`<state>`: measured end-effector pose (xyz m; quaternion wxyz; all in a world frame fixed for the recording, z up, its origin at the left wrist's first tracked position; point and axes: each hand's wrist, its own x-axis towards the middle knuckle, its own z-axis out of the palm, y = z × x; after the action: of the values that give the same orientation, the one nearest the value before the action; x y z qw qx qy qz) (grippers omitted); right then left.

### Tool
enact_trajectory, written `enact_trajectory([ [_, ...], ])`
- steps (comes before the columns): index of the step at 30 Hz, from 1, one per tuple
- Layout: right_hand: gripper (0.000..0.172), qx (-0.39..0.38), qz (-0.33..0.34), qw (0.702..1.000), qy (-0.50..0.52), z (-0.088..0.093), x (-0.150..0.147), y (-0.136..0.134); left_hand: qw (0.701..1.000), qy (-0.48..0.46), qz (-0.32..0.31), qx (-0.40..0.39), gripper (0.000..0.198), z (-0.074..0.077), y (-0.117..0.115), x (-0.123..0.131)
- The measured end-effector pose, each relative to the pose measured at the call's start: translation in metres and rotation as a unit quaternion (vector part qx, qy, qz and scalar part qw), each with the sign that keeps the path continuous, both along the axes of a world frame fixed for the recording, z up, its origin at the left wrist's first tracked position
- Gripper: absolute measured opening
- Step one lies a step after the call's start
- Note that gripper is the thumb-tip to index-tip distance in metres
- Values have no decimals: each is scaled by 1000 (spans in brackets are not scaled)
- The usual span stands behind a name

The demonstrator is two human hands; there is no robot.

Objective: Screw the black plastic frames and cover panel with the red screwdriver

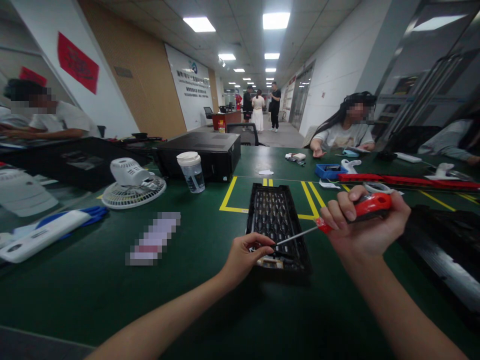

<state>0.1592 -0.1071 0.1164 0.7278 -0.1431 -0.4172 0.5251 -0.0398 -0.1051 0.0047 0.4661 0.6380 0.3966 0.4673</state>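
A black tray-like case (303, 250) lies on the green table in front of me, with rows of dark rounded cells (273, 212) inside it. Over its near end, my left hand (245, 254) has thumb and index finger closed by the screwdriver tip; whatever they pinch is too small to make out. My right hand (363, 232) grips a screwdriver (299, 235) by its red and black handle, raised to the right of the case. The thin metal shaft slants down leftward to my left fingertips. A pale, gold-edged part (272, 262) shows below those fingers.
Left of the case are a white fan (133, 189), a lidded cup (192, 172) and a large black box (202, 150). A blue tray (330, 171) and long red strips (405, 181) lie to the right. Another person (345, 132) sits across the table.
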Motion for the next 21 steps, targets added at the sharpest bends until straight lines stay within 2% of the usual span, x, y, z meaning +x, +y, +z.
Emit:
enact_trajectory([
  [6,45,-4,-16,1000,3,0,-7,-5,990,85,42,105,15,0,0,-2],
  [11,47,2,-22,1000,-8,-3,-15,-8,971,149,32,184,14,2,2,-5],
  [16,44,22,-6,1000,-17,-4,-15,-7,956,176,29,234,14,-1,7,-6],
  [21,45,27,-3,999,-21,-4,-14,-7,953,177,29,245,15,-1,9,-7],
])
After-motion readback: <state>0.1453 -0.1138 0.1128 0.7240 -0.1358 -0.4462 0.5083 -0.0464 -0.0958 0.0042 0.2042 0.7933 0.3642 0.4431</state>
